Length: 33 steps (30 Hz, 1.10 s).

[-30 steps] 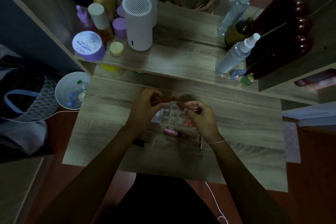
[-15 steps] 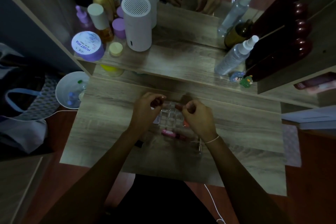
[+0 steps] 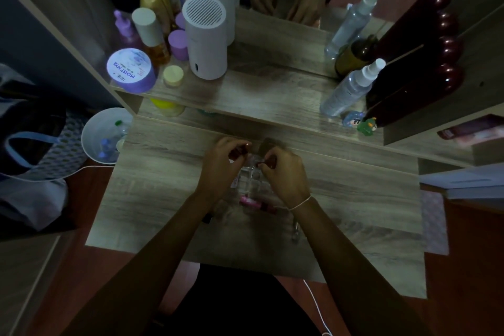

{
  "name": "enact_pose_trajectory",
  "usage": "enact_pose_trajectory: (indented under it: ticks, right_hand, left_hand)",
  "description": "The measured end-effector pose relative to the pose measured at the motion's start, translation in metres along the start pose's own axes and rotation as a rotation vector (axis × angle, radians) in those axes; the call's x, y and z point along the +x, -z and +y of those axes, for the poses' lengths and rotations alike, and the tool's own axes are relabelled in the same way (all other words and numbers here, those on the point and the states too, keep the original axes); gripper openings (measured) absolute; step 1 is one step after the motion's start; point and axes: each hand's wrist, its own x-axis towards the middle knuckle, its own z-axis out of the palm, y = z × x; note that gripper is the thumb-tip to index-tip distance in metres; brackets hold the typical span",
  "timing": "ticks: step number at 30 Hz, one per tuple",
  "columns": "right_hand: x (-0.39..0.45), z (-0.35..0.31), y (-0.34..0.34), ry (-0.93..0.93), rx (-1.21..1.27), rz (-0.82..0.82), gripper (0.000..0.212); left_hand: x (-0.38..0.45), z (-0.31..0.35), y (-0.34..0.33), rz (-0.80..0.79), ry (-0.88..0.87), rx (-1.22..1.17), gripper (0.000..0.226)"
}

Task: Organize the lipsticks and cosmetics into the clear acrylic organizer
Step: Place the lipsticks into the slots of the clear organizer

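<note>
Wood-grain desk with raised shelf behind.
Desk: clear organizer at centre, pink lipstick just in front of it. Shelf left: purple jar, small cream jar, white cylinder, several bottles behind. Shelf right: spray bottle, two small figurines.

bare desk flanks — shelf crowded behind
</note>
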Motion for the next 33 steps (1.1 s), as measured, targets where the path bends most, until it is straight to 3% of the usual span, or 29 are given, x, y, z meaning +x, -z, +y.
enact_pose_trajectory:
  ticks: [6, 20, 33]
  right_hand:
    - [0.002, -0.007, -0.004, 0.041, -0.038, 0.007, 0.014]
    - [0.001, -0.008, -0.003, 0.019, -0.026, 0.015, 0.020]
    - [-0.008, -0.005, 0.003, 0.022, 0.015, 0.025, 0.021]
  left_hand:
    - [0.002, 0.004, -0.001, -0.005, -0.013, -0.009, 0.028]
    - [0.004, -0.009, -0.010, -0.182, 0.044, 0.054, 0.026]
    - [-0.001, -0.005, -0.003, -0.193, 0.020, 0.113, 0.031]
